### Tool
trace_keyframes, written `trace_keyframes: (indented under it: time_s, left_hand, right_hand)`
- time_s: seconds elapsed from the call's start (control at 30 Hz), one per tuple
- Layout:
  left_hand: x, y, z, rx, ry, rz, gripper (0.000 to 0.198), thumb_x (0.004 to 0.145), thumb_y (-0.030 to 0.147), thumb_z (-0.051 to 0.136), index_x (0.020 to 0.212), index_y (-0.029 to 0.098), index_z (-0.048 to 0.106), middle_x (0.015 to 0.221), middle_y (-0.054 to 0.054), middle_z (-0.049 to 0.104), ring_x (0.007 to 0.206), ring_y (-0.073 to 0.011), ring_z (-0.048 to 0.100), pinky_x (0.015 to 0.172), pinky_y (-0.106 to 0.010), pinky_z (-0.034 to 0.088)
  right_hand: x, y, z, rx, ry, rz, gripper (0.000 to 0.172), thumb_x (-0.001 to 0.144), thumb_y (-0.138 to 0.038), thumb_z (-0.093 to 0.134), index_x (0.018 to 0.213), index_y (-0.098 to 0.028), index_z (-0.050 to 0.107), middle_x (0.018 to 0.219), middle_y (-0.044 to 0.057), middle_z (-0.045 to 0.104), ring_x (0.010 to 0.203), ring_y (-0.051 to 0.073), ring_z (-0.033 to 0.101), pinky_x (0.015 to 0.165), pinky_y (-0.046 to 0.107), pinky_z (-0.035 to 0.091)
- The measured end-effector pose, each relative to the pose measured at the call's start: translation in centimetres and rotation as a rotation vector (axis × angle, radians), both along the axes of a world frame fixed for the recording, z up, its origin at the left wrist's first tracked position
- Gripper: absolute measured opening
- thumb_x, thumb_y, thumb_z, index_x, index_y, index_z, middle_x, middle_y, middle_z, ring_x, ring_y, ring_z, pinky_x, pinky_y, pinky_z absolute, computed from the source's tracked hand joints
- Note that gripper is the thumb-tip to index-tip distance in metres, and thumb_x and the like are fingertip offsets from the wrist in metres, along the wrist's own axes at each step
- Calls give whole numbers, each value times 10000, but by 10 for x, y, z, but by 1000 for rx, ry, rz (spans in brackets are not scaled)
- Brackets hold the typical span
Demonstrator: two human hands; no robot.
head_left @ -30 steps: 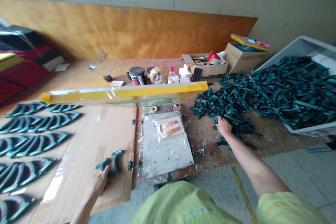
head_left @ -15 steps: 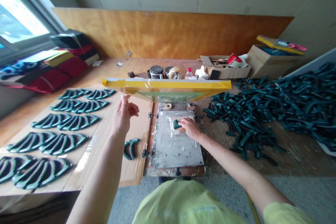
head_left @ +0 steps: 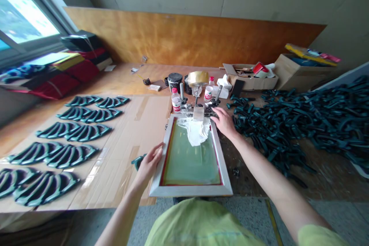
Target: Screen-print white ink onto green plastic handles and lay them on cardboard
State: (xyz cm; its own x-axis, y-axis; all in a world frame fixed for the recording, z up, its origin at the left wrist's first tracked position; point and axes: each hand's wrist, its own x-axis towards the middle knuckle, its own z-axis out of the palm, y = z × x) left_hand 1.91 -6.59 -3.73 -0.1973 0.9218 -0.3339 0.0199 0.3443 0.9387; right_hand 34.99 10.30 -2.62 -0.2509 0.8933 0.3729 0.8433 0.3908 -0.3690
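A pale grey frame (head_left: 190,190), apparently of metal, is given a dull, smooth finish, and its green screen (head_left: 188,165) is marked by a wet-looking sheen. White paste (head_left: 196,134), thick and creamy, is smeared across one end in uneven ridges. The hinge posts (head_left: 182,91) are made of grey metal. A soft gloss is shown by the dark green plastic of the ribbed pieces (head_left: 86,132) and the heaped pieces (head_left: 273,123). Matt brown cardboard (head_left: 122,123) is crossed by shiny clear tape (head_left: 88,177). The table (head_left: 123,78) is surfaced in smooth wood, and the backboard (head_left: 184,38) is faced with glossy, mottled wood. The green shirt (head_left: 198,225) is made of soft, matt cloth.
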Motion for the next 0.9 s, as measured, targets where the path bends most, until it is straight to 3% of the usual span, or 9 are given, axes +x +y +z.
trace_keyframes:
  time_s: [0.1,0.2,0.27,0.37,0.53,0.63,0.73,0.9]
  left_hand:
    - [3,-3,-42,-40,3,-31,876,689,633,682,1409,188,455,734,-14,678,645,-191,636,565,-264,476]
    - [3,-1,-61,-48,-6,-72,861,750,602,644,1445,162,390,744,-10,657,695,-192,634,602,-265,484]
    - [3,-1,-63,-56,-26,-89,821,770,582,635,1435,159,401,785,-24,666,726,-195,636,626,-268,490]
    - [2,-2,-60,-68,-47,-88,780,775,580,631,1410,170,437,855,-44,686,746,-200,646,660,-280,503]
    - [2,-3,-64,-60,9,-62,730,766,606,625,1344,175,511,788,-33,679,703,-198,650,652,-293,514]
    - [2,-3,-65,-43,39,-54,701,763,610,623,1305,173,544,761,-33,672,743,-212,659,657,-291,517]
    - [1,-3,-65,-41,10,-47,706,754,608,635,1307,179,541,808,-44,693,748,-213,661,650,-287,514]
    - [1,-3,-65,-50,16,-48,686,769,598,630,1307,184,531,822,-45,705,720,-199,661,620,-273,504]
  right_hand:
    - [-40,18,8,-29,-95,148,466,808,-207,666,1258,-185,545,1239,123,560,1158,248,517,994,386,421]
    - [-68,17,2,-190,-265,158,230,792,-151,657,1020,-175,630,994,95,655,956,230,598,851,328,464]
    - [-70,4,-6,-237,-326,183,121,800,-120,616,901,-181,643,895,83,670,876,223,608,784,307,461]
    - [-56,-26,-13,-185,-322,347,182,790,-43,543,837,-185,645,867,78,670,883,220,594,761,300,448]
    - [-30,-44,-3,-205,-323,640,240,753,5,526,806,-195,646,815,42,653,848,190,572,727,270,425]
    - [-35,-36,1,-201,-316,576,161,768,-55,574,757,-205,631,781,24,634,802,185,559,702,268,418]
    - [-44,-44,-10,-90,-283,451,193,800,-41,521,810,-186,647,839,65,641,877,215,547,752,301,430]
    - [-35,-69,-24,-78,-216,528,255,837,-28,490,916,-180,678,887,76,661,919,212,556,813,308,448]
